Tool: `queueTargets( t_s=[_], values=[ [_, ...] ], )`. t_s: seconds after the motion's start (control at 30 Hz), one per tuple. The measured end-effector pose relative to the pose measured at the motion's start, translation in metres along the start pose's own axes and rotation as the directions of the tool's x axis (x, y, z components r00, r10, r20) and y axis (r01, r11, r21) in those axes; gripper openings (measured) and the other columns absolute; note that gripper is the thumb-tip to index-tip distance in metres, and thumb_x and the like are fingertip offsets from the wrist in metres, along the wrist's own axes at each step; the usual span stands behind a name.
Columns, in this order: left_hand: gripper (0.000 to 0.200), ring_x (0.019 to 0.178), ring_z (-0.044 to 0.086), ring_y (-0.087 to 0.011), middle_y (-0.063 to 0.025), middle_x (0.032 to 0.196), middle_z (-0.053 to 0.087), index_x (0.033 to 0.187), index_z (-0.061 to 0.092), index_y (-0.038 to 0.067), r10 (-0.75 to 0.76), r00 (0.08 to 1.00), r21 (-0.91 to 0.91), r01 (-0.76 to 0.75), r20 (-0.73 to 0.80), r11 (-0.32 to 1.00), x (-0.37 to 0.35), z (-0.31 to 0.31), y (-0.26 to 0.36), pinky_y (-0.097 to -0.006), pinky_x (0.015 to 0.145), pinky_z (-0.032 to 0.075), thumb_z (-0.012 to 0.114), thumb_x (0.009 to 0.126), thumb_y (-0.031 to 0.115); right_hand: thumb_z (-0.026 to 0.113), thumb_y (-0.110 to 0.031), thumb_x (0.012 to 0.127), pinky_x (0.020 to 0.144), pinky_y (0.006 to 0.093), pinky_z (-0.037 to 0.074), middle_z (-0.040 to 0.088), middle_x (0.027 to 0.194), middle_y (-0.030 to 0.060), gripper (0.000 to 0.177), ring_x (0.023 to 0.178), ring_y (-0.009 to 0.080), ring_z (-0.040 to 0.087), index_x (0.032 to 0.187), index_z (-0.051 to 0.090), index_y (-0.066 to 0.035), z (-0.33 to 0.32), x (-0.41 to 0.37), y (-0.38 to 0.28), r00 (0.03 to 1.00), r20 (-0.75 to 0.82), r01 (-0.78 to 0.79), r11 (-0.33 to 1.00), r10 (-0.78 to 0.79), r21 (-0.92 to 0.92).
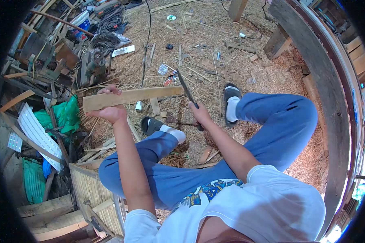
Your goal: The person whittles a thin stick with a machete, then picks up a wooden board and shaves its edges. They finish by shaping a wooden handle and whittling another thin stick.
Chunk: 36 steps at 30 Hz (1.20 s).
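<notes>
In the head view, the left grip is closed around the left end of a plank, held level left of centre above the straw-strewn floor. The right grip, at centre, is wrapped tight on a knife, whose blade crosses the plank's right end.

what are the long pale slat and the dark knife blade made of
The long pale slat in the left hand: raw wood or split bamboo by its look, tan, matte, unpainted. The dark knife blade in the right hand: probably dull metal, thin, grey-black, without shine.
</notes>
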<state>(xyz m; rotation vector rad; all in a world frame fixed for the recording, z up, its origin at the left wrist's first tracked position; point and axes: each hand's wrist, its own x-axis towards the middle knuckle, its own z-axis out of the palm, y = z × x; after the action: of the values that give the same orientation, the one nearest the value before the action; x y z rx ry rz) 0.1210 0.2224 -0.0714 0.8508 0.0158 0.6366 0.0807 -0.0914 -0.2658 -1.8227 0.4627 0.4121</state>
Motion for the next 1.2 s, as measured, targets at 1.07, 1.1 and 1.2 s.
queueTargets(
  t_s=[1.07,1.1,1.2],
  values=[
    [0.107,0.063,0.055,-0.0310,-0.0118,0.068,0.052,0.074,0.048,0.006,-0.007,0.996,-0.037,0.004,-0.084,0.999,0.011,-0.014,-0.002,-0.0452,0.066,0.049,0.003,0.068,0.103,0.054,-0.057,0.099,0.043,0.0334,0.040,0.055,0.059,0.0032,0.056,0.045,0.0149,0.051,0.075,0.059,-0.006,0.004,0.010,0.003,0.999,0.036,-0.003,0.992,0.007,-0.127],
    [0.107,0.062,0.053,-0.0304,-0.0111,0.068,0.051,0.074,0.048,0.007,-0.011,0.997,-0.048,0.007,-0.071,0.999,0.011,-0.015,-0.002,-0.0447,0.065,0.049,0.004,0.067,0.104,0.054,-0.056,0.100,0.042,0.0334,0.039,0.055,0.058,0.0032,0.056,0.044,0.0145,0.050,0.074,0.058,-0.006,0.008,0.023,0.007,0.997,-0.018,0.077,0.985,-0.080,-0.154],
    [0.107,0.061,0.052,-0.0291,-0.0110,0.067,0.051,0.073,0.048,0.007,-0.012,0.997,-0.043,0.009,-0.079,0.999,0.011,-0.016,-0.003,-0.0436,0.063,0.048,0.004,0.066,0.104,0.053,-0.054,0.101,0.042,0.0336,0.039,0.054,0.058,0.0032,0.056,0.043,0.0138,0.048,0.074,0.058,-0.005,0.006,0.040,-0.026,0.963,-0.111,0.245,0.969,-0.247,-0.029]
  ],
)
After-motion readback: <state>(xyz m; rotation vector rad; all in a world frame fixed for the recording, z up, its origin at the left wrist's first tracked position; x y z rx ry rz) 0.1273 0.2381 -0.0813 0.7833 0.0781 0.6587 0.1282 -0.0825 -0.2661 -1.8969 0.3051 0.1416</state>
